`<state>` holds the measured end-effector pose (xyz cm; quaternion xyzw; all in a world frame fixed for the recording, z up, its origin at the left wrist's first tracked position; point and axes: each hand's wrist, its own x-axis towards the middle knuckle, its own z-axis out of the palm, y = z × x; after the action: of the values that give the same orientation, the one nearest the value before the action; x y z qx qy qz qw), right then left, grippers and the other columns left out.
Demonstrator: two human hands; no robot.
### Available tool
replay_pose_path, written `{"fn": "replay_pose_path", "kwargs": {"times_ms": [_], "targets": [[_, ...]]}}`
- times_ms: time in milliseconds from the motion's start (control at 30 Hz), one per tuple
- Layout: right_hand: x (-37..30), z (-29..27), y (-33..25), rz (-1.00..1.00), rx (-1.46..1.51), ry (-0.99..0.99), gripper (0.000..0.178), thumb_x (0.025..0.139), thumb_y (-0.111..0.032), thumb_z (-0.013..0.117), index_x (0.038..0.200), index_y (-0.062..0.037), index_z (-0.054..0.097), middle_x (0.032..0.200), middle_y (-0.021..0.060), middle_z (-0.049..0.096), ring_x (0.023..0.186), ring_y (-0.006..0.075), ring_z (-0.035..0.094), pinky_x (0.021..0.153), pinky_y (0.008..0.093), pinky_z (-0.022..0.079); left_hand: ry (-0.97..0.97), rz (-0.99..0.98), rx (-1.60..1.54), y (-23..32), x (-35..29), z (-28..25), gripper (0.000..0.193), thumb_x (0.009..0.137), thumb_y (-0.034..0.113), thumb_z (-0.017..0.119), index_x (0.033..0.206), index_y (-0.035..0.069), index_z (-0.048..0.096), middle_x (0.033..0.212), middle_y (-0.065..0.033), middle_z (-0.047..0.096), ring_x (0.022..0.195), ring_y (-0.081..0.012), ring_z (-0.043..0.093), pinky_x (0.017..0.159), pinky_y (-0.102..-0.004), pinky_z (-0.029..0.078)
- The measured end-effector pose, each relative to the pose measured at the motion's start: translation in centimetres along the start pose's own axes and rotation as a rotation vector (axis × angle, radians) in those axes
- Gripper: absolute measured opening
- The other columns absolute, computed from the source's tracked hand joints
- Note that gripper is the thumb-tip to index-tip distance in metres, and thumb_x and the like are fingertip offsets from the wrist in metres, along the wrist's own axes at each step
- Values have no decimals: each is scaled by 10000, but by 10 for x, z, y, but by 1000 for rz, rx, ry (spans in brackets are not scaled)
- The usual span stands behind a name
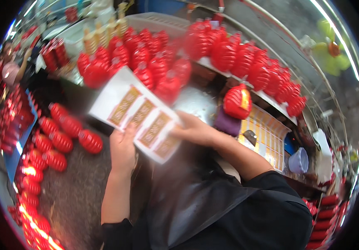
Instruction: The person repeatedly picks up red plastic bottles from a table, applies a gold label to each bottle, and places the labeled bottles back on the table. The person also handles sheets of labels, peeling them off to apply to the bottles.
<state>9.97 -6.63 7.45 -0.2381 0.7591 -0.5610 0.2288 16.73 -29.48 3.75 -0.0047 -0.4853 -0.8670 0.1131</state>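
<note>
A white sheet of gold stickers (123, 88) is held up in front of me, tilted, with several gold rectangles in a row across it. My left hand (123, 151) grips its lower edge, thumb lying on the printed face. At the right-hand edge, my right hand (192, 128) is closed round the sheet, its fingertips partly hidden. Beyond the sheet stands a crowd of red ribbed lantern-shaped pieces (144, 75). One red piece bearing a gold label (237, 102) rests on a purple cloth (227, 121), to the right of my right hand.
More red ribbed pieces (246, 60) line a shelf at the back right. Several others (60, 141) lie on the floor at left. A larger gold sticker sheet (267, 133) covers the bench near a light purple bucket (298, 161). Another person (13, 71) is at the far left.
</note>
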Motion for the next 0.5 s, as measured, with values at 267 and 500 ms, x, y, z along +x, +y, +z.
{"fn": "replay_pose_path", "kwargs": {"times_ms": [267, 500], "targets": [[-47, -47, -13, -26, 393, 258, 416, 1093, -278, 535, 1386, 19, 536, 1186, 126, 658, 976, 176, 672, 705, 309, 590, 114, 106, -281, -41, 29, 87, 381, 1127, 182, 454, 1475, 30, 471, 1433, -116, 586, 1301, -236, 599, 1081, -416, 507], [-72, -201, -26, -195, -49, 740, 284, 1022, -139, 550, 1279, -43, 622, 1083, 33, 701, 944, 81, 665, 747, 256, 552, -503, 0, -21, -46, 63, 143, 990, 980, 543, 667, 1636, 50, 113, 1358, -222, 611, 1061, -299, 704, 824, -384, 592]]}}
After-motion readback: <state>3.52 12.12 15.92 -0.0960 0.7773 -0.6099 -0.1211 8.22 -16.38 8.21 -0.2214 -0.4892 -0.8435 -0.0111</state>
